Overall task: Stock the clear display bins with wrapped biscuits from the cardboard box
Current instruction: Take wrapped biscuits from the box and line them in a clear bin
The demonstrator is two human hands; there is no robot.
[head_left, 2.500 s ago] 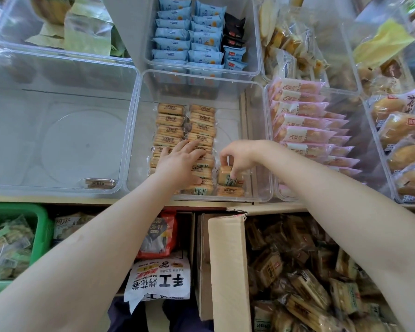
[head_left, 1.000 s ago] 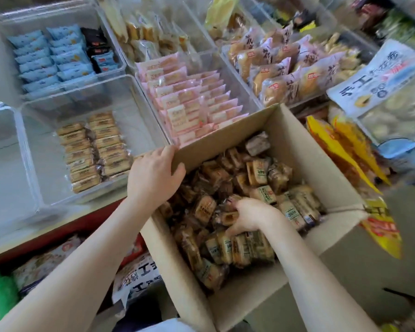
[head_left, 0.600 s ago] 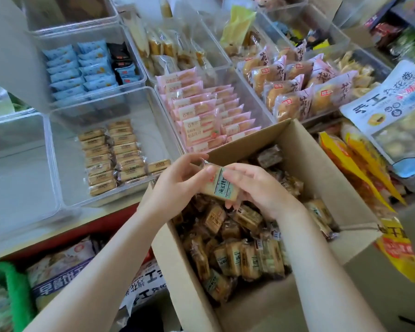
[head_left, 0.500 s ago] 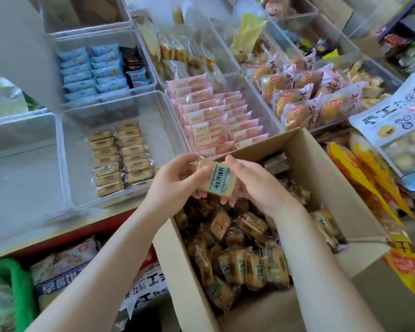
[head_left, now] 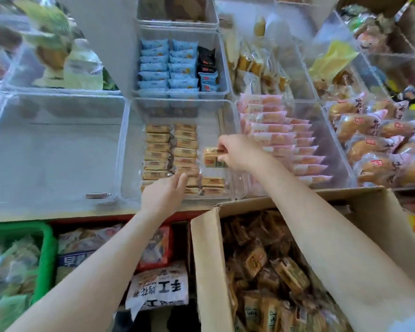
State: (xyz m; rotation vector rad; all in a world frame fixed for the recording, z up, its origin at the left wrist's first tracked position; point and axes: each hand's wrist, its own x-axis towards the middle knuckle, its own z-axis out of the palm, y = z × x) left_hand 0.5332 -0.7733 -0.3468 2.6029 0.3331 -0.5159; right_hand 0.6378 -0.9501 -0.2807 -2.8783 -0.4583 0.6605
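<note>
Your right hand [head_left: 237,153] pinches a wrapped biscuit [head_left: 212,157] inside the clear bin [head_left: 127,149], at 3 o'clock of the stacked rows [head_left: 170,152]. Your left hand [head_left: 162,195] rests open-fingered, holding nothing, on the rows' near end. The cardboard box [head_left: 207,259] sits at 6 o'clock of the bin.

The white snack bag [head_left: 157,289] below the shelf, seen upside down, carries large black characters "手工" with a smaller line "烧花卷" beside them. Printing on the biscuit wrappers, the pink packets [head_left: 283,142] and the red-labelled bread bags [head_left: 369,144] is too blurred to read.
</note>
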